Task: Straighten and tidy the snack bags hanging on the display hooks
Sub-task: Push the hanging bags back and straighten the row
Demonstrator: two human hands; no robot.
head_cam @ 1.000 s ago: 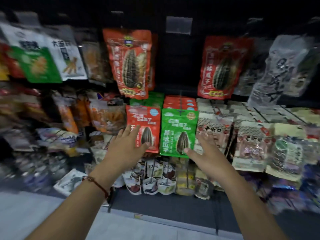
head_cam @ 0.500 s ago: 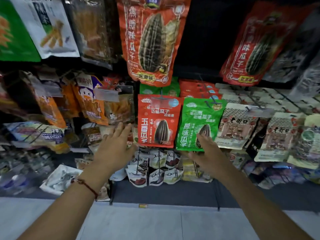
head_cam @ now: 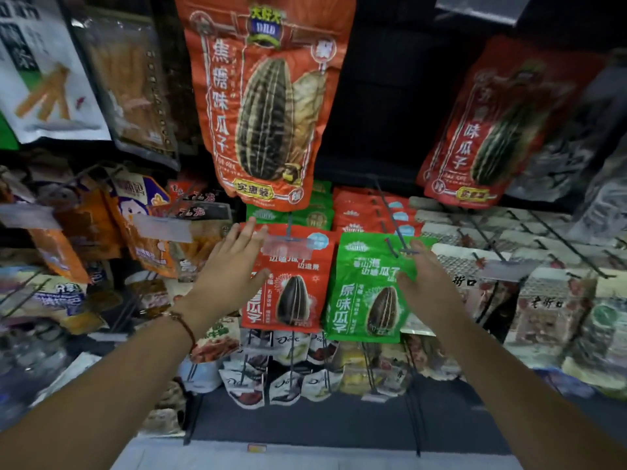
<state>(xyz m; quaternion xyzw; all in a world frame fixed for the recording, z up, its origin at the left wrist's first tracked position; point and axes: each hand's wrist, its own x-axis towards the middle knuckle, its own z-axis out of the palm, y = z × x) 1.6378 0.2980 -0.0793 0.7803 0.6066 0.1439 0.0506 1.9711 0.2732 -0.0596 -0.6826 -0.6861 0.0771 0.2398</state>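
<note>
Nearest, two bare forearms reaching up and forward, a cord bracelet (head_cam: 181, 322) at the left wrist. Left hand (head_cam: 230, 269) spread flat, fingers loose, grasping nothing — laid against the left edge of the red seed bag (head_cam: 298, 283). Right hand (head_cam: 429, 286) likewise unclenched, overlapping the right edge of the green seed bag (head_cam: 364, 290) hanging just beside the red one. Beyond and above the left hand, a large orange bag (head_cam: 268, 103); past the right hand, wire hooks (head_cam: 395, 232) — more packets behind.
</note>
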